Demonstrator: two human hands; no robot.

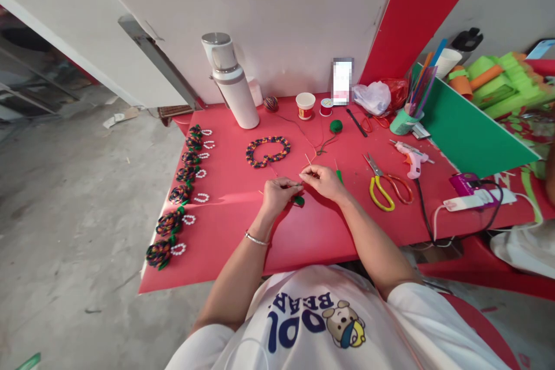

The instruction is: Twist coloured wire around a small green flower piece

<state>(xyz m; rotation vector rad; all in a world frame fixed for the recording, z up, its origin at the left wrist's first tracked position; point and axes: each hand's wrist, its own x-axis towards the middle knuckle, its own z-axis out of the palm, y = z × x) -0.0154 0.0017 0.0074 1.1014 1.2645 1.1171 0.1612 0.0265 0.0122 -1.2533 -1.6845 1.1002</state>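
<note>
Both hands meet over the front middle of the red table. My left hand (278, 195) is closed in a pinch on yarn, and a small dark green yarn piece (299, 200) shows just below its fingertips. My right hand (324, 181) pinches close beside it, fingertips nearly touching the left ones. A thin pale stick or needle (308, 159) pokes up above the right fingers, and an orange-red strand (314, 151) runs back from there. What lies between the fingertips is mostly hidden. Behind the hands rests a braided multicolour yarn loop (267, 151). A green-handled tool (339, 176) lies beside my right hand.
Several yarn flowers with white bead loops (169, 221) line the left edge. At the back stand a white thermos (236, 95), a paper cup (305, 106) and a phone (342, 82). Scissors (381, 182), a glue gun (414, 161) and a power strip (477, 201) lie right.
</note>
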